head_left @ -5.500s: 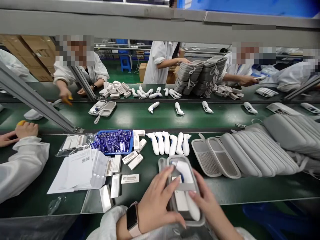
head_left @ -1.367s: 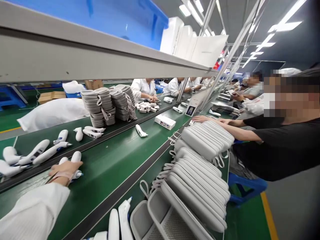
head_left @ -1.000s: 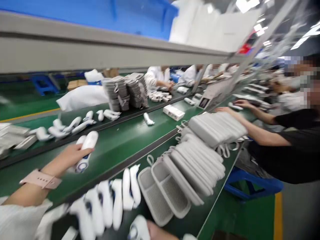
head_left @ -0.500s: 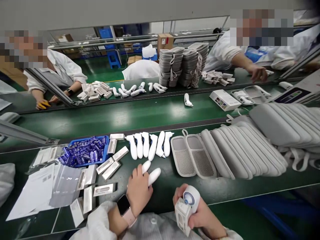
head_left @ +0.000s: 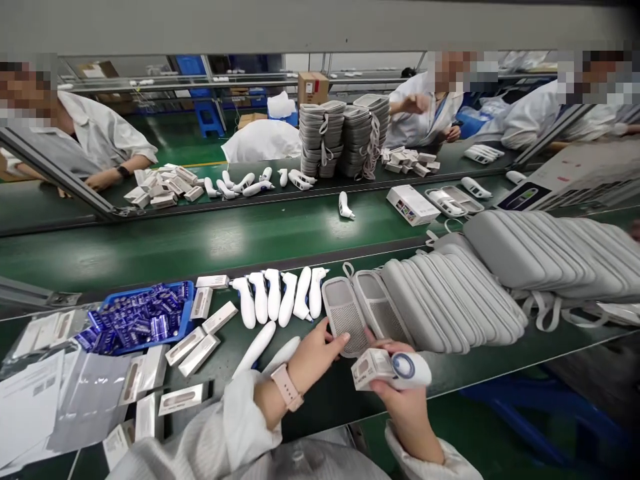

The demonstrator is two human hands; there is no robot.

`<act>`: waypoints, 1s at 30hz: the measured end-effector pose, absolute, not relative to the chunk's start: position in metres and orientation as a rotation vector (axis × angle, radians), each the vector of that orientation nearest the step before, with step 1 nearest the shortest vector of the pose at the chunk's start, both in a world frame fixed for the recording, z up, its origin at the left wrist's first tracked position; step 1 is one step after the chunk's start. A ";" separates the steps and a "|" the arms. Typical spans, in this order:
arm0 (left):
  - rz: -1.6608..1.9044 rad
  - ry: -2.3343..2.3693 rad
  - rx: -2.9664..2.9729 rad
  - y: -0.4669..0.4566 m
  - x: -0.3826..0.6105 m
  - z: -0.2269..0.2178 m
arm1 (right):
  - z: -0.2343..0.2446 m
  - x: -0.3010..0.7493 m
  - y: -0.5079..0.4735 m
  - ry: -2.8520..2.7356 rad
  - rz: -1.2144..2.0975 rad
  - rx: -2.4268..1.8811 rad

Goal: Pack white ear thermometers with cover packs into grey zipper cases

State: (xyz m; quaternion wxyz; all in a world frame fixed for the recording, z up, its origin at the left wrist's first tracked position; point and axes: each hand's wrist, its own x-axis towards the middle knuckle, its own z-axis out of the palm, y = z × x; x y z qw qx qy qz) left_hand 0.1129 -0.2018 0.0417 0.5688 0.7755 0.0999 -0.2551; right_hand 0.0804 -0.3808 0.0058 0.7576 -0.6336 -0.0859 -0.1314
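My right hand [head_left: 400, 387] is closed around a white handheld thermometer [head_left: 415, 370] with a blue-ringed round end, together with a small white box [head_left: 370, 369]. My left hand [head_left: 315, 357] is at the lower left edge of an open grey mesh-lined case [head_left: 345, 310], thumb and forefinger apart; whether it grips the edge is unclear. Two white thermometers [head_left: 256, 347] lie by my left forearm, one partly covered by the sleeve. Above them, several more thermometers [head_left: 274, 297] stand in a row.
Closed grey cases [head_left: 450, 300] lean in a long row at right. On the left are a blue tray [head_left: 187, 313] of blue-wrapped batteries, small white boxes [head_left: 199, 355] and papers [head_left: 30, 400]. Beyond runs a green belt [head_left: 220, 230] carrying a thermometer [head_left: 345, 205]. Co-workers sit across it.
My left hand has left the two loose thermometers and moved right to the open case. My right hand has turned the thermometer and box sideways. The view has shifted right.
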 end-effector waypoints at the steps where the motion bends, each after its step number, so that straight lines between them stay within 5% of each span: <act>1: -0.611 0.277 1.764 -0.209 0.118 0.038 | 0.011 0.083 -0.384 -0.212 -0.322 -1.402; 10: -0.562 0.227 1.521 -0.255 0.158 0.074 | 0.025 0.104 -0.404 -0.064 -0.382 -1.378; 16: -0.487 0.090 1.422 -0.181 0.104 0.121 | 0.041 0.101 -0.403 0.002 -0.290 -1.143; 23: -0.828 0.385 1.230 -0.118 -0.042 0.056 | 0.042 0.101 -0.410 -0.038 -0.181 -1.108; 30: -0.794 0.588 1.397 -0.106 -0.125 -0.003 | -0.002 0.033 -0.340 -0.009 0.048 -1.122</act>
